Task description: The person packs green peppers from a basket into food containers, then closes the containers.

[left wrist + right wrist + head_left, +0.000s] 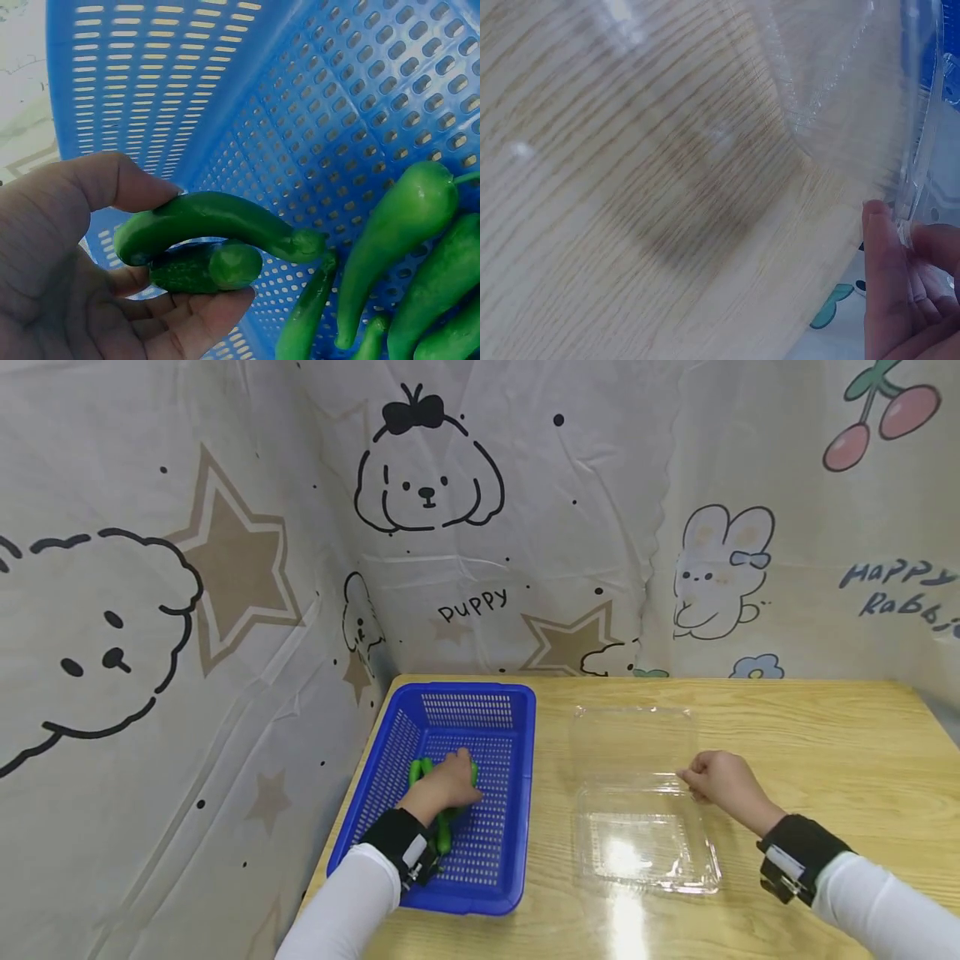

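Note:
My left hand point(450, 781) is inside the blue basket point(522, 827), its thumb and fingers round two small cucumbers. In the left wrist view the upper cucumber point(217, 214) is curved and smooth, and the lower cucumber point(236, 266) is shorter with a pale blunt end. Several green peppers point(394, 240) lie on the basket floor beside them. My right hand point(723, 783) pinches the edge of a clear plastic clamshell box point(637, 839) near its fold, between thumb and fingers. The box lies opened flat, its lid point(633, 739) toward the back.
The basket stands at the left of the wooden table point(825, 727), close to the patterned curtain point(247, 735). The clamshell box is to the right of the basket, with a strip of table between them. Another curtain wall point(570, 543) rises behind the table.

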{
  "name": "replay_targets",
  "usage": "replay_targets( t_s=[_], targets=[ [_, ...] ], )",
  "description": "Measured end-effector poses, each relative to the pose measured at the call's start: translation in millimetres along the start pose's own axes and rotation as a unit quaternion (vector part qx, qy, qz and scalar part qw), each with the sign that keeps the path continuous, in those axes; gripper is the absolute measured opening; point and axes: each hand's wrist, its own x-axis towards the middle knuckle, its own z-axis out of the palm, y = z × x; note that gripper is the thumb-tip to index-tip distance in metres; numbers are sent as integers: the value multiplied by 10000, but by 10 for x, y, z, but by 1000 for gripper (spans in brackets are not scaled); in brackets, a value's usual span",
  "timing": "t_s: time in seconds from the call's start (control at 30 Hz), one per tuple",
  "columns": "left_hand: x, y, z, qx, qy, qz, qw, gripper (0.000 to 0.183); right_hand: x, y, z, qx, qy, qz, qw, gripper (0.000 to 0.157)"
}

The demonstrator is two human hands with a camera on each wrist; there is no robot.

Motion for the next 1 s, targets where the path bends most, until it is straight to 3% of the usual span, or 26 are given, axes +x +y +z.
replay_targets(
  t_s=[0.27, 0.67, 1.0],
  targets=[
    [-58, 102, -52, 175, 125, 314, 9993, 73, -12, 68, -23, 696, -311, 629, 9951, 20],
    [-179, 263, -122, 376, 36, 403, 9985, 73, 0, 58, 26, 666, -316, 446, 9963, 18],
    [-310, 536, -135, 789, 18, 1091, 9909, 64, 82, 1, -32, 586, -405, 314, 9970, 19]
  ],
)
